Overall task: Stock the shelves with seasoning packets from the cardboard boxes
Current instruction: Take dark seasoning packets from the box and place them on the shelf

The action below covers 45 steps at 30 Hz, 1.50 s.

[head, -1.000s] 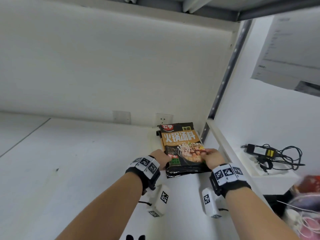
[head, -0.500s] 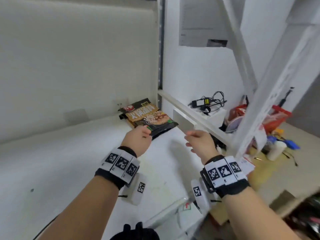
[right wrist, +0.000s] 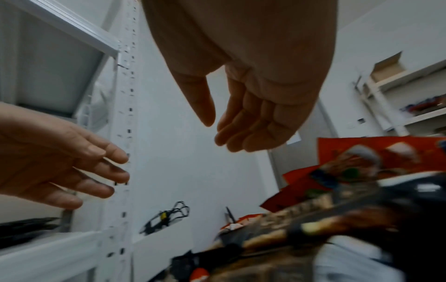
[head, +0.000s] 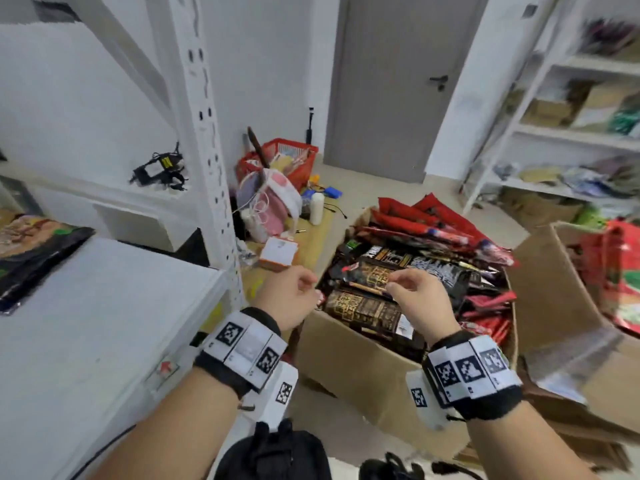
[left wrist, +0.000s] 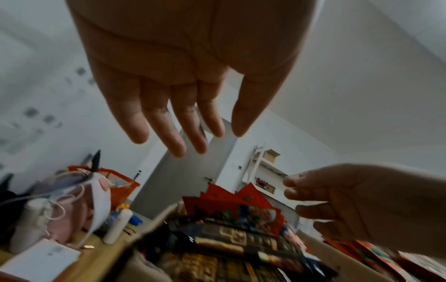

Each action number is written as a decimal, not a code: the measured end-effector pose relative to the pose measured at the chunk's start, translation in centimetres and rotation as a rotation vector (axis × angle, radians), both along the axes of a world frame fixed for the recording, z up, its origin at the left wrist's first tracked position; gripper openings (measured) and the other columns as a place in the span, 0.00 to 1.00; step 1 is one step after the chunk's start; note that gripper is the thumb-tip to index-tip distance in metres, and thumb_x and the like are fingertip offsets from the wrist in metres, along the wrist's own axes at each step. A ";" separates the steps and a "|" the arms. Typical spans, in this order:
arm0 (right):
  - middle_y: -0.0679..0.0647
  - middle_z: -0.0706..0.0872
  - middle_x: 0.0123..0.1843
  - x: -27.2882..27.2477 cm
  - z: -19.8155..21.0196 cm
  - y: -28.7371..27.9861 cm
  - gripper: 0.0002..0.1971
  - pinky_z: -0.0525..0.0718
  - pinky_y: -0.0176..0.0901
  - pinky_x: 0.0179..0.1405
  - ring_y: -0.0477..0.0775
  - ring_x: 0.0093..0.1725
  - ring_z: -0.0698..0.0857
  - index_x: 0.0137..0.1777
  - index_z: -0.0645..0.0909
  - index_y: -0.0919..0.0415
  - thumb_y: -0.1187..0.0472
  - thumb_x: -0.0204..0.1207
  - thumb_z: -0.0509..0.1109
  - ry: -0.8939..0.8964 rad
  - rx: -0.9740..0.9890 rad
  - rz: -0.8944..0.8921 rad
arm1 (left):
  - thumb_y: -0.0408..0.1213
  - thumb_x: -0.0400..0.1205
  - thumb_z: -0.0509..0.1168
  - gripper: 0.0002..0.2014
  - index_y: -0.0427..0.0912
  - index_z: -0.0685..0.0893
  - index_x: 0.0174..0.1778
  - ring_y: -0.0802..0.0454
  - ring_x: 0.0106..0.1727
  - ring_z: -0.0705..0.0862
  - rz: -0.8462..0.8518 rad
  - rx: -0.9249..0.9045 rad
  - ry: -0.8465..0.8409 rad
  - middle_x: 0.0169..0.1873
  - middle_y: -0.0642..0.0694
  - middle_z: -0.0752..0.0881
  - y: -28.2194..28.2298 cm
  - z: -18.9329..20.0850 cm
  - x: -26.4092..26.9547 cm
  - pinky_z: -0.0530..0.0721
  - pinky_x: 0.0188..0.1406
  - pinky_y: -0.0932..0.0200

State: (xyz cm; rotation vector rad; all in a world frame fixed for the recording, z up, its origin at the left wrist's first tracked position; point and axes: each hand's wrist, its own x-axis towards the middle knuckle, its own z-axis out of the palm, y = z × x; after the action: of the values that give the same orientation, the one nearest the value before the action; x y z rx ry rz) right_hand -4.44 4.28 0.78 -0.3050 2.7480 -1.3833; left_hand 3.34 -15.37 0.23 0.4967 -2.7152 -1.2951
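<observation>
Seasoning packets, black-and-gold and red, fill the open cardboard box on the floor beside the white shelf. One packet lies on that shelf at the far left. Both hands hover over the box, left hand and right hand, fingers loose and empty.

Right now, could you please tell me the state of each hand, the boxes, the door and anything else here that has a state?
Left hand: open, empty, above the box edge.
Right hand: open, empty, over the packets.
Near cardboard box: open, full of dark and red packets.
Second cardboard box: open, flap folded out.
Packet on shelf: lying flat.
Door: closed.
Red basket: filled with oddments.
</observation>
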 end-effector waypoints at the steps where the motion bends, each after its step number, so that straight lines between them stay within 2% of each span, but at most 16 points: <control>1: 0.44 0.85 0.39 -0.7 -0.2 1.5 0.06 0.76 0.32 0.36 0.45 0.41 0.84 0.48 0.85 0.56 0.61 0.74 0.68 0.036 0.069 -0.027 | 0.39 0.78 0.66 0.08 0.48 0.81 0.53 0.53 0.55 0.82 -0.028 -0.012 -0.005 0.51 0.50 0.84 1.2 -0.5 -1.2 0.78 0.58 0.61; 4: 0.51 0.85 0.59 -3.0 -0.7 4.9 0.13 0.76 0.40 0.61 0.53 0.62 0.81 0.58 0.84 0.56 0.58 0.74 0.70 0.161 0.344 -0.002 | 0.39 0.78 0.66 0.09 0.48 0.82 0.54 0.51 0.54 0.83 -0.058 -0.051 0.010 0.54 0.49 0.85 4.7 -1.8 -4.6 0.79 0.57 0.60; 7: 0.51 0.71 0.77 -4.7 -2.0 7.0 0.27 0.64 0.56 0.76 0.55 0.78 0.65 0.73 0.71 0.50 0.52 0.73 0.69 0.085 0.739 0.183 | 0.40 0.79 0.65 0.11 0.50 0.82 0.57 0.51 0.47 0.82 -0.054 -0.115 -0.022 0.55 0.49 0.84 7.5 -3.1 -6.9 0.79 0.50 0.59; 9: 0.49 0.59 0.83 -5.4 -3.4 7.6 0.35 0.57 0.65 0.78 0.58 0.82 0.57 0.79 0.59 0.47 0.57 0.72 0.68 -0.016 0.797 0.244 | 0.41 0.79 0.64 0.11 0.52 0.81 0.56 0.52 0.45 0.81 -0.043 -0.133 -0.042 0.56 0.50 0.83 8.6 -3.9 -7.9 0.77 0.49 0.59; 12: 0.52 0.60 0.81 -5.9 -5.1 7.5 0.42 0.60 0.70 0.74 0.63 0.78 0.62 0.80 0.48 0.43 0.66 0.71 0.64 0.080 0.815 0.229 | 0.41 0.78 0.64 0.09 0.54 0.81 0.54 0.55 0.44 0.77 -0.002 -0.125 -0.043 0.54 0.52 0.82 9.0 -4.8 -8.5 0.74 0.46 0.62; 17: 0.55 0.50 0.84 -6.7 -5.5 6.7 0.38 0.54 0.75 0.75 0.64 0.83 0.47 0.81 0.53 0.45 0.75 0.75 0.56 0.161 0.906 0.265 | 0.41 0.78 0.65 0.08 0.54 0.80 0.53 0.52 0.50 0.83 0.033 -0.092 -0.067 0.56 0.53 0.82 8.8 -5.7 -7.9 0.74 0.48 0.62; 19: 0.52 0.48 0.85 -7.3 -4.4 6.8 0.37 0.58 0.69 0.77 0.61 0.84 0.50 0.82 0.52 0.48 0.76 0.76 0.54 0.066 0.831 0.353 | 0.39 0.78 0.65 0.09 0.51 0.80 0.54 0.51 0.52 0.83 0.039 -0.065 -0.060 0.55 0.51 0.83 8.2 -5.4 -7.8 0.79 0.54 0.58; 21: 0.56 0.59 0.83 -8.0 -2.3 7.4 0.32 0.68 0.54 0.74 0.60 0.79 0.65 0.82 0.56 0.50 0.71 0.80 0.54 0.070 0.677 0.342 | 0.37 0.79 0.65 0.09 0.48 0.80 0.54 0.53 0.52 0.82 0.053 -0.038 -0.016 0.51 0.52 0.83 7.4 -4.8 -7.7 0.80 0.56 0.58; 26: 0.57 0.88 0.55 -8.0 3.2 9.4 0.16 0.87 0.48 0.39 0.60 0.40 0.88 0.67 0.80 0.54 0.62 0.83 0.59 0.077 -0.047 0.007 | 0.40 0.80 0.65 0.06 0.49 0.81 0.51 0.67 0.41 0.79 0.092 0.023 0.114 0.40 0.63 0.80 6.2 -3.2 -7.2 0.72 0.34 0.85; 28: 0.54 0.90 0.43 -6.6 4.1 9.0 0.11 0.88 0.45 0.27 0.58 0.31 0.90 0.51 0.85 0.57 0.62 0.83 0.59 -0.118 -0.439 -0.010 | 0.48 0.79 0.65 0.15 0.47 0.80 0.59 0.65 0.46 0.80 0.037 0.151 0.085 0.46 0.58 0.82 6.7 -2.6 -7.2 0.75 0.44 0.81; 30: 0.52 0.89 0.35 -5.0 3.7 8.0 0.12 0.88 0.45 0.28 0.54 0.29 0.89 0.43 0.84 0.58 0.61 0.84 0.60 -0.239 -0.637 0.019 | 0.57 0.76 0.64 0.23 0.49 0.78 0.63 0.56 0.56 0.81 0.040 0.399 0.049 0.54 0.54 0.83 7.4 -2.3 -7.2 0.76 0.62 0.60; 33: 0.52 0.91 0.38 -3.4 1.8 6.3 0.12 0.88 0.45 0.30 0.51 0.33 0.89 0.45 0.84 0.59 0.60 0.84 0.60 -0.371 -0.746 0.076 | 0.54 0.76 0.66 0.07 0.56 0.80 0.41 0.58 0.39 0.84 0.149 0.768 0.088 0.37 0.62 0.86 7.2 -2.1 -6.7 0.79 0.47 0.60; 35: 0.54 0.90 0.40 -3.1 0.3 5.5 0.11 0.86 0.44 0.34 0.51 0.36 0.89 0.45 0.84 0.59 0.57 0.82 0.62 -0.377 -0.615 0.103 | 0.42 0.78 0.68 0.01 0.53 0.84 0.42 0.54 0.43 0.89 0.185 0.843 0.123 0.42 0.54 0.91 6.0 -2.3 -6.1 0.85 0.43 0.57; 38: 0.60 0.87 0.51 -3.3 -2.1 4.7 0.15 0.80 0.47 0.50 0.60 0.50 0.85 0.54 0.84 0.63 0.51 0.80 0.64 -0.136 0.037 0.225 | 0.36 0.79 0.68 0.10 0.50 0.84 0.55 0.45 0.59 0.84 0.157 0.669 0.160 0.54 0.48 0.87 3.8 -3.3 -4.7 0.79 0.61 0.47; 41: 0.53 0.72 0.75 -3.0 -4.8 3.0 0.23 0.69 0.60 0.73 0.57 0.77 0.67 0.72 0.72 0.52 0.55 0.76 0.64 0.054 0.680 0.395 | 0.41 0.78 0.68 0.12 0.60 0.78 0.55 0.65 0.50 0.81 0.153 0.459 0.180 0.48 0.64 0.84 1.5 -4.6 -2.8 0.76 0.50 0.63; 45: 0.48 0.49 0.84 -2.4 -7.3 1.3 0.32 0.51 0.79 0.74 0.62 0.83 0.41 0.79 0.56 0.41 0.50 0.77 0.67 -0.033 0.862 0.335 | 0.44 0.79 0.67 0.09 0.61 0.78 0.53 0.58 0.51 0.81 0.146 0.364 0.136 0.49 0.60 0.84 -1.0 -4.8 -0.6 0.74 0.49 0.59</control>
State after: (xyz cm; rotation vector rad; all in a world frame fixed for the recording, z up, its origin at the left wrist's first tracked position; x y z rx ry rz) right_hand -6.83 5.53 -6.54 -0.6164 2.7721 -0.0811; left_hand 2.69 -16.32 -4.59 0.5985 -2.2933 -1.7185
